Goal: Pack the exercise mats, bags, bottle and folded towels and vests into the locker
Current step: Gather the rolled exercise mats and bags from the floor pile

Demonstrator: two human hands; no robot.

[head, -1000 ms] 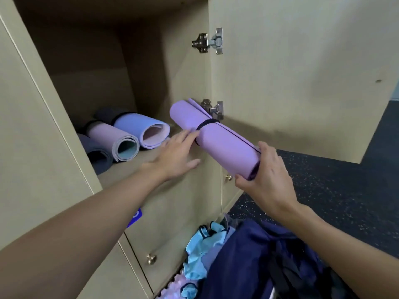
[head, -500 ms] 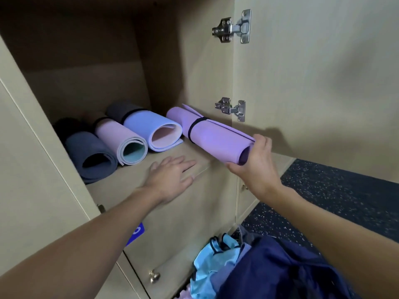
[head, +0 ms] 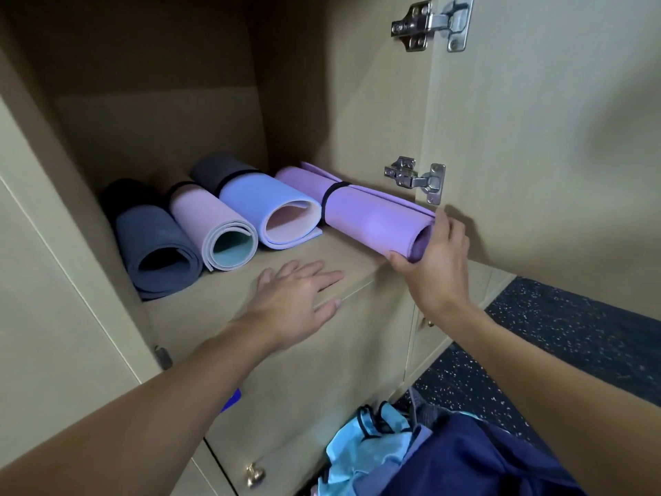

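Observation:
A rolled purple mat (head: 361, 213) with a black band lies on the locker shelf (head: 229, 291) at the right side. My right hand (head: 434, 259) grips its near end, fingers curled round the roll. To its left lie three other rolled mats: a blue one (head: 264, 202), a pink one (head: 211, 227) and a dark navy one (head: 157, 245). My left hand (head: 293, 298) rests flat on the shelf's front edge, fingers straight, holding nothing.
The open locker door (head: 536, 137) with two metal hinges (head: 416, 179) stands to the right. Below are closed cabinet doors with a brass knob (head: 254, 474). A navy bag (head: 475, 460) and light blue vests (head: 361, 449) lie at the bottom, on dark speckled floor (head: 572, 327).
My right hand has pushed the purple mat from mid-air into the locker, down onto the shelf beside the blue mat. My left hand left the mat and settled flat on the shelf edge.

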